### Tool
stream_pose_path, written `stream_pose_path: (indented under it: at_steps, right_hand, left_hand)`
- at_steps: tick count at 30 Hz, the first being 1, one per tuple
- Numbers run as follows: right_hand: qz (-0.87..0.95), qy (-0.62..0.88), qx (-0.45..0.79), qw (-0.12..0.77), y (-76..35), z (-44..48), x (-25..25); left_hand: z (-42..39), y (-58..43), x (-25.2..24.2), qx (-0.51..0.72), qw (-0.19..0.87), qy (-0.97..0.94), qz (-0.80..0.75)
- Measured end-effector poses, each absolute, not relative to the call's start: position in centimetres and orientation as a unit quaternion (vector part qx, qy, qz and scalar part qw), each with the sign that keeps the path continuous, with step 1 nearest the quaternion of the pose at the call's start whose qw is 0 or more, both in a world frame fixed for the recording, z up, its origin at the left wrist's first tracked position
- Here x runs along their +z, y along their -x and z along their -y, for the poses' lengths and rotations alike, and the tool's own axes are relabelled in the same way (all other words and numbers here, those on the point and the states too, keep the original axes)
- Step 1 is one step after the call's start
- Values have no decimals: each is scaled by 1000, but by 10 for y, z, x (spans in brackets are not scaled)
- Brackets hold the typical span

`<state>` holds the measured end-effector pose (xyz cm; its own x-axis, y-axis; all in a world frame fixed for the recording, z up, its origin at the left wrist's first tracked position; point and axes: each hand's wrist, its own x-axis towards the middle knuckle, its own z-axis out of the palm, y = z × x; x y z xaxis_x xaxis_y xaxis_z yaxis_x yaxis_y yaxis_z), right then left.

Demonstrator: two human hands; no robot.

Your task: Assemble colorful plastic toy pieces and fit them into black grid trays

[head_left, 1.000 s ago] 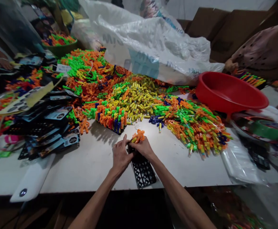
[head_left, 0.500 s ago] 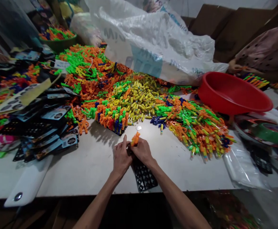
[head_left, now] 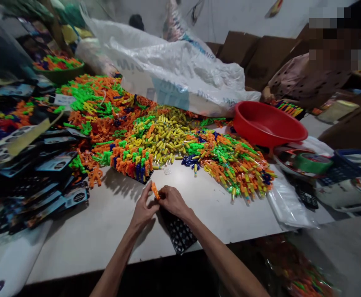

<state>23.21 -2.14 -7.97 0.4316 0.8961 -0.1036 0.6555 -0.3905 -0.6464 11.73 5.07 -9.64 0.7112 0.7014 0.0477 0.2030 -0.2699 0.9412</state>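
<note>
A black tray with rows of holes lies on the white table, its far end under my hands. An orange figure stands between my two hands above that end. My left hand has its thumb and forefinger apart around the figure's left side. My right hand has its fingers pressed together at the figure's lower end. Beyond them, a second black tray is filled with upright orange, green, red and blue figures.
Yellow tubes and mixed figures are heaped behind. A red basin stands at the right, near clear plastic bags. Black printed cards are stacked at the left. Another person's patterned sleeve shows at the back right.
The view has turned right and up. My left hand has opened and drawn slightly away from my right; the orange figure now sits between them rather than above my right hand.
</note>
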Motion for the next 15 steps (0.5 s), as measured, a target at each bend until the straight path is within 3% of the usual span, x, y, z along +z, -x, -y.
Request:
stream_pose_path:
  at_steps: [4, 8, 11, 15]
  right_hand:
    - [408, 834, 181, 325, -280, 33, -73]
    - [253, 923, 106, 268, -341, 42, -70]
    - [217, 937, 139, 237, -363, 49, -72]
    - [241, 909, 215, 264, -346, 70, -80]
  left_hand:
    - [-54, -131, -92, 241, 582, -719, -293]
    - [-48, -136, -104, 259, 551, -737, -293]
    - [-44, -131, -111, 256, 505, -776, -279]
    - [-39, -129, -114, 260, 524, -761, -282]
